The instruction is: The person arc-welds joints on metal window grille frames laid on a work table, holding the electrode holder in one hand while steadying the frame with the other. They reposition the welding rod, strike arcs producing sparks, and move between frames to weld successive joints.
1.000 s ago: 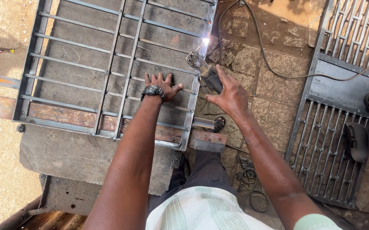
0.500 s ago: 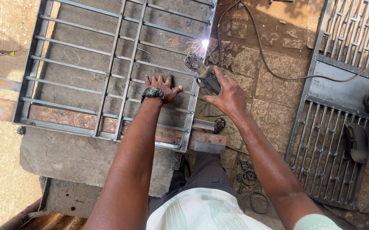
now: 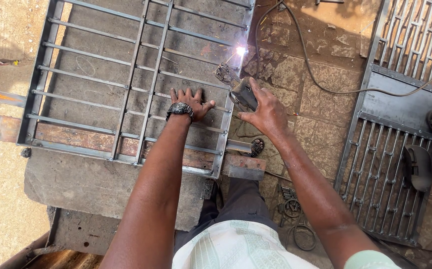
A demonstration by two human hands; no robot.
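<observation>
left hand (image 3: 190, 102): it is lying palm down on the metal grille (image 3: 126, 74), fingers (image 3: 183, 93) spread flat across a crossbar near the grille's right rail; it is gripping nothing, only pressing.
right hand (image 3: 266, 112): it is wrapping around the electrode holder (image 3: 243, 93), fingers curled tight on the handle, thumb on top.
arc (image 3: 241, 50): it is glowing white at the grille's right rail, just beyond the holder's tip, and throwing a few sparks toward the bars.
grille position: it is lying flat on a concrete slab (image 3: 96, 184), its right rail running along the slab's right edge, with a rusty flat bar (image 3: 76, 139) lying under its near end.
cable (image 3: 325, 84): it is trailing from the holder side across the stone floor (image 3: 320, 129) toward a second grille (image 3: 395, 149) on the right.
burn risk: the bare left hand is sitting near the arc, so sparks or heat creeping along the bar are likely to scorch it.
slip risk: if the pressing hand is easing off, the grille could be shifting and the bead wandering off the joint.
sticking risk: dipping the rod too close could be freezing it to the rail.
snag risk: the loose cable could be dragging on the right hand and pulling the tip aside.
eye risk: i cannot tell whether any shield is being worn.
</observation>
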